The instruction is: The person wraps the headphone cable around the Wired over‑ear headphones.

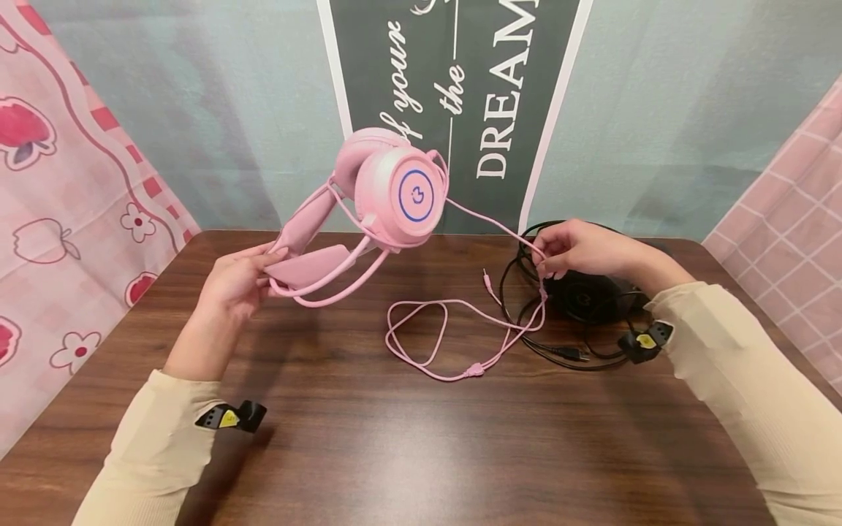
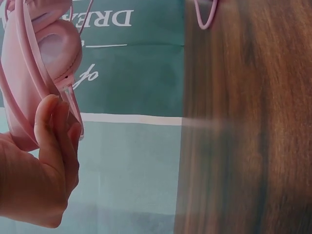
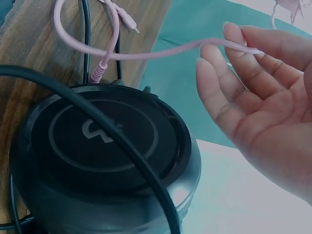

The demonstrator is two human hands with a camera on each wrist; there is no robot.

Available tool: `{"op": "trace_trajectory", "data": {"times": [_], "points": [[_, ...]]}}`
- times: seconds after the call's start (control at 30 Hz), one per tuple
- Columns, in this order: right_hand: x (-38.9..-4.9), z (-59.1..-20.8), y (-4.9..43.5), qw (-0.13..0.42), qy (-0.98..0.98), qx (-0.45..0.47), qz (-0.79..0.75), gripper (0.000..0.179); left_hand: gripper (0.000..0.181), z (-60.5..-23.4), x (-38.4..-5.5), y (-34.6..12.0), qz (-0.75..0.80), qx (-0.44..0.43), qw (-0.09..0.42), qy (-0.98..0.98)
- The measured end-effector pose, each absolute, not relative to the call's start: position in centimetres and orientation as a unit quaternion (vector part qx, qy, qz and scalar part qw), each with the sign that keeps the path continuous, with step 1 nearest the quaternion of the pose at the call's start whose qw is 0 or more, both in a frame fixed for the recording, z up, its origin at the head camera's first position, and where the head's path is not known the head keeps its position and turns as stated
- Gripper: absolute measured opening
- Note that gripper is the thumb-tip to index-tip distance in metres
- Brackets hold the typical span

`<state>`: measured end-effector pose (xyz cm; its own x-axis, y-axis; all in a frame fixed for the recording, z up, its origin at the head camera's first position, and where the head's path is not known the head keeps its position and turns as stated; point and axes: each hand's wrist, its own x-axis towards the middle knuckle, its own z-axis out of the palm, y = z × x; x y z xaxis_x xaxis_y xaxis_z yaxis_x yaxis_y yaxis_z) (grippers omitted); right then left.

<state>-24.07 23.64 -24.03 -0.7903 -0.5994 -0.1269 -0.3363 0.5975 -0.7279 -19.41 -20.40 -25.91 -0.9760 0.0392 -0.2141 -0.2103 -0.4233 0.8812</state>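
Pink over-ear headphones [image 1: 388, 197] are held up above the table by my left hand [image 1: 238, 281], which grips the headband [image 1: 309, 267]. The ear cups point away toward the back, and one shows a round blue logo. My right hand [image 1: 579, 252] pinches the pink cable [image 3: 180, 48] between thumb and fingers, to the right of the headphones. From there the cable runs down to the table in loose loops [image 1: 427, 361] with a splitter piece [image 1: 475, 370] and a small jack plug [image 1: 487, 281]. In the left wrist view, the fingers [image 2: 56, 131] wrap the band.
Black headphones [image 1: 585, 296] lie at the back right under my right hand, their black cable coiled around them with a USB plug [image 1: 571, 353] in front. A wooden table [image 1: 408, 453] spans the view. Behind it hangs a lettered cloth [image 1: 460, 109], with pink fabric [image 1: 85, 190] at the sides.
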Motion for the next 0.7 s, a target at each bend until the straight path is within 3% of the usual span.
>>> {"op": "trace_trajectory", "data": {"times": [0.7], "points": [[-22.9,-23.8,24.7,0.083,0.874,-0.251,-0.406,0.009,0.022,-25.6,-19.1,-22.0,0.861,-0.088,0.066,0.496]]}}
